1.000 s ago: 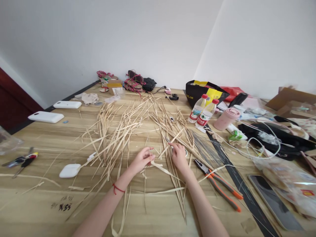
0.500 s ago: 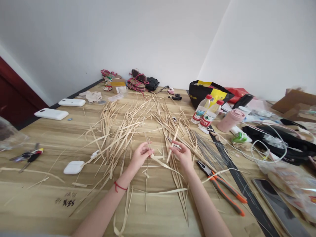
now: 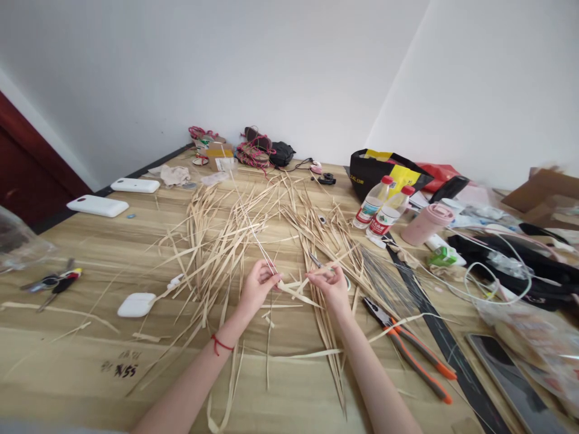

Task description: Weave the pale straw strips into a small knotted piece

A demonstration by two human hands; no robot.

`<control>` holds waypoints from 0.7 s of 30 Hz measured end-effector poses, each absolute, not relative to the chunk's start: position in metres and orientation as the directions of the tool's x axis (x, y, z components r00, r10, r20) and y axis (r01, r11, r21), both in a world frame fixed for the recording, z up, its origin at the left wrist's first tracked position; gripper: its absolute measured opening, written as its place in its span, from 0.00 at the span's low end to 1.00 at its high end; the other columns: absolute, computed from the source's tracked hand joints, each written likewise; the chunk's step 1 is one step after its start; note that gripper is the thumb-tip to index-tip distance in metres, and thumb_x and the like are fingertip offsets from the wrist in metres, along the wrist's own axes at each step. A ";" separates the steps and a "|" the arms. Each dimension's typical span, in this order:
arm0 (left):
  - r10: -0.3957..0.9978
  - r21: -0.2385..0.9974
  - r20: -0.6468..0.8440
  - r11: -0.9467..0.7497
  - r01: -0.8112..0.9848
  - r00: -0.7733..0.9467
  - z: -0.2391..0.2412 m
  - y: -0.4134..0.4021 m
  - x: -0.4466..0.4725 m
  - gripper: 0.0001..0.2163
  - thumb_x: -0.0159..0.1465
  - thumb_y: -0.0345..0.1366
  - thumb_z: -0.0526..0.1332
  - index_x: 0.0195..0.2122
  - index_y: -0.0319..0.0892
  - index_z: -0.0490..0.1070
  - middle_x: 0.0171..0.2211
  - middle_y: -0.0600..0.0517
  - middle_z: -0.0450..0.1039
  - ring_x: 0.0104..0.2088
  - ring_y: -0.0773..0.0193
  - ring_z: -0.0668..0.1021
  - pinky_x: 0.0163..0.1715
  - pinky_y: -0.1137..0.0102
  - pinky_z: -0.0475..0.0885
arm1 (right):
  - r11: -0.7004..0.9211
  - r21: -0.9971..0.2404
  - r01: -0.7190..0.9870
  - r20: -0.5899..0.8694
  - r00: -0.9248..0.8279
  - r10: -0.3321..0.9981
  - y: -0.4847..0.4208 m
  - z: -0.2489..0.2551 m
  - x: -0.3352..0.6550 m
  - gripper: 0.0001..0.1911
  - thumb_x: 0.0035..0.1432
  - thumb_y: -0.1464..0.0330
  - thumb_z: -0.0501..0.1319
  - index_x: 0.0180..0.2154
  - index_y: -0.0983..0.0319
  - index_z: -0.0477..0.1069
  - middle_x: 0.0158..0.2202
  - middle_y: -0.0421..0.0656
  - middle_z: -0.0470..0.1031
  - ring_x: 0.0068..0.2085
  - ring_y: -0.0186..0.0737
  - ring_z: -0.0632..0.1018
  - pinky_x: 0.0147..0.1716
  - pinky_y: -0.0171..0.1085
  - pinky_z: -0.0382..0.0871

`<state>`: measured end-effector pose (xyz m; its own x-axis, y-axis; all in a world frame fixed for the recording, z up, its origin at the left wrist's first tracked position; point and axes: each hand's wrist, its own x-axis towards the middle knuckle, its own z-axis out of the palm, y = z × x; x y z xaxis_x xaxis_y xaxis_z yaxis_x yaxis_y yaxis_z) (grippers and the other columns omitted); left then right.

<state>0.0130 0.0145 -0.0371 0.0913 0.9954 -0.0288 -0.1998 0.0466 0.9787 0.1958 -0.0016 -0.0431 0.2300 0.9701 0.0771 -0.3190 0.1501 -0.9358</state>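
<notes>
My left hand is closed in a pinch on two thin pale wires that slant up and away from the fingertips. A flat straw strip runs from the same fingertips toward the right. My right hand is closed, thumb and fingers pinching another straw strip. Scissors show behind the right hand, partly hidden; whether the hand also holds them I cannot tell. Loose straw strips spread over the table beyond both hands.
Orange-handled pliers lie right of my right forearm, near a bundle of thin grey wires. Two water bottles, a pink cup and a phone are on the right. A white case and keys lie left.
The wires at my left hand now show as a long slanted pair. My right hand has turned, and its strip has swung from steep to nearly level.
</notes>
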 end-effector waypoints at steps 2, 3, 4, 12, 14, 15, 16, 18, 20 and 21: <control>0.996 0.979 -0.012 0.029 -0.200 0.085 -0.037 0.015 0.013 0.18 0.47 0.38 0.66 0.34 0.41 0.60 0.27 0.55 0.68 0.27 0.65 0.75 0.23 0.70 0.75 | 0.131 -0.933 -0.336 0.059 0.214 0.975 -0.002 -0.042 0.197 0.26 0.36 0.69 0.70 0.37 0.59 0.60 0.27 0.38 0.76 0.31 0.40 0.78 0.33 0.41 0.73; 0.996 0.980 -0.006 0.024 -0.199 0.087 -0.037 0.015 0.012 0.18 0.46 0.38 0.66 0.33 0.41 0.60 0.26 0.55 0.68 0.27 0.65 0.75 0.23 0.71 0.74 | 0.119 -0.933 -0.341 0.051 0.202 0.978 -0.002 -0.042 0.197 0.24 0.36 0.69 0.70 0.36 0.60 0.62 0.27 0.39 0.76 0.31 0.40 0.78 0.33 0.40 0.73; 0.996 0.980 -0.004 0.022 -0.197 0.089 -0.037 0.015 0.012 0.17 0.46 0.38 0.67 0.33 0.41 0.60 0.26 0.55 0.68 0.27 0.66 0.75 0.23 0.71 0.74 | 0.104 -0.935 -0.340 0.041 0.189 0.981 -0.002 -0.042 0.197 0.21 0.37 0.68 0.69 0.35 0.61 0.64 0.27 0.39 0.76 0.31 0.40 0.78 0.33 0.40 0.73; 0.996 0.987 -0.009 0.023 -0.160 0.088 -0.038 0.019 0.010 0.17 0.48 0.39 0.66 0.35 0.40 0.61 0.26 0.55 0.69 0.24 0.68 0.74 0.22 0.74 0.71 | -0.040 -0.965 -0.261 -0.071 0.109 0.991 -0.001 -0.054 0.191 0.17 0.40 0.60 0.67 0.31 0.63 0.68 0.24 0.41 0.75 0.24 0.38 0.76 0.25 0.37 0.72; 0.996 0.989 -0.009 0.022 -0.149 0.086 -0.038 0.019 0.010 0.18 0.48 0.39 0.65 0.37 0.40 0.62 0.26 0.55 0.70 0.24 0.69 0.74 0.22 0.74 0.70 | -0.055 -0.968 -0.246 -0.082 0.100 0.992 -0.001 -0.055 0.190 0.18 0.40 0.60 0.66 0.31 0.64 0.68 0.24 0.41 0.75 0.23 0.37 0.76 0.25 0.37 0.72; 0.996 0.990 -0.012 0.024 -0.142 0.088 -0.037 0.018 0.010 0.18 0.49 0.39 0.65 0.37 0.40 0.62 0.26 0.55 0.70 0.24 0.69 0.74 0.22 0.75 0.70 | -0.064 -0.969 -0.239 -0.089 0.096 0.991 -0.001 -0.056 0.190 0.18 0.40 0.59 0.66 0.32 0.64 0.68 0.24 0.41 0.75 0.23 0.38 0.76 0.24 0.36 0.72; 0.995 0.991 -0.016 0.028 -0.134 0.095 -0.037 0.018 0.010 0.18 0.49 0.40 0.65 0.38 0.40 0.62 0.26 0.54 0.70 0.24 0.69 0.73 0.22 0.75 0.69 | -0.072 -0.970 -0.230 -0.096 0.094 0.991 -0.001 -0.056 0.190 0.19 0.41 0.59 0.66 0.32 0.64 0.68 0.24 0.41 0.75 0.23 0.38 0.76 0.24 0.36 0.71; 0.993 0.992 -0.025 0.038 -0.119 0.115 -0.036 0.016 0.010 0.18 0.50 0.41 0.63 0.39 0.40 0.62 0.27 0.54 0.70 0.24 0.69 0.73 0.23 0.75 0.69 | -0.084 -0.977 -0.196 -0.105 0.099 0.989 -0.001 -0.057 0.190 0.20 0.41 0.58 0.66 0.33 0.64 0.68 0.23 0.41 0.75 0.22 0.38 0.75 0.22 0.35 0.70; 0.991 0.993 -0.036 0.050 -0.103 0.128 -0.035 0.015 0.010 0.18 0.51 0.42 0.62 0.40 0.40 0.62 0.27 0.54 0.70 0.23 0.70 0.72 0.22 0.75 0.68 | -0.083 -0.986 -0.145 -0.100 0.113 0.988 -0.001 -0.058 0.191 0.20 0.41 0.57 0.65 0.33 0.65 0.69 0.22 0.42 0.75 0.21 0.37 0.75 0.20 0.34 0.68; 0.991 0.994 -0.042 0.055 -0.097 0.129 -0.035 0.015 0.010 0.17 0.51 0.42 0.62 0.39 0.40 0.62 0.26 0.54 0.70 0.21 0.71 0.71 0.21 0.75 0.67 | -0.080 -0.990 -0.119 -0.094 0.119 0.988 -0.001 -0.058 0.191 0.20 0.41 0.57 0.65 0.34 0.65 0.69 0.22 0.42 0.75 0.20 0.37 0.74 0.19 0.34 0.67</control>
